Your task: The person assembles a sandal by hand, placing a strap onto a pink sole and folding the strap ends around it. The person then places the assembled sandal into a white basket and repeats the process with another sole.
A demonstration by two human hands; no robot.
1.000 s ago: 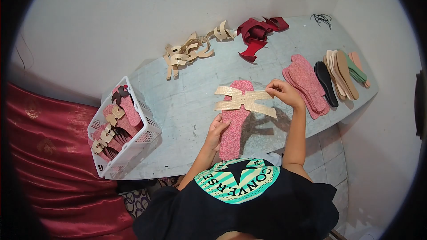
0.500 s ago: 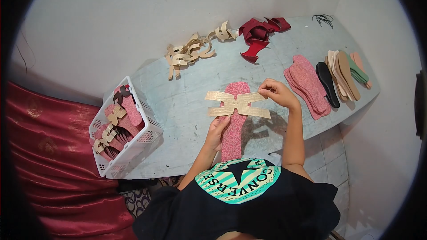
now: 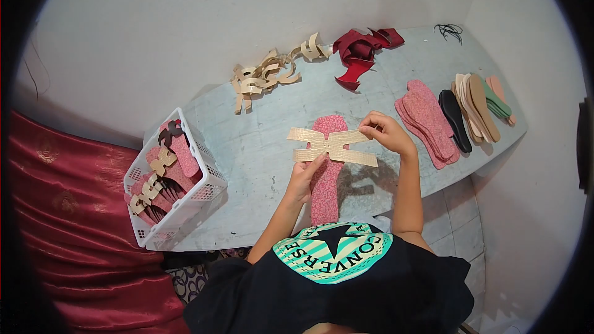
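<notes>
A cream, crocodile-textured sandal strap (image 3: 328,146) with split ends lies across a pink patterned sole (image 3: 325,188) in front of my body. My left hand (image 3: 302,180) grips the sole's left edge from below, its thumb pressed on the strap's lower middle and the other fingers partly hidden underneath. With closed fingers, my right hand (image 3: 387,133) pinches the strap's upper right end. The strap's lower right end sticks out past the sole.
A white plastic basket (image 3: 219,179) at the left holds pink soles and straps. Cream straps (image 3: 263,77) and red pieces (image 3: 356,52) lie along the back of the table (image 3: 260,142). Pink soles (image 3: 427,124), a black sole (image 3: 455,120) and tan soles (image 3: 482,108) lie right.
My left thumb has slid up and slightly right onto the strap's middle. The sole and strap have shifted a little right; my right hand keeps its pinch.
</notes>
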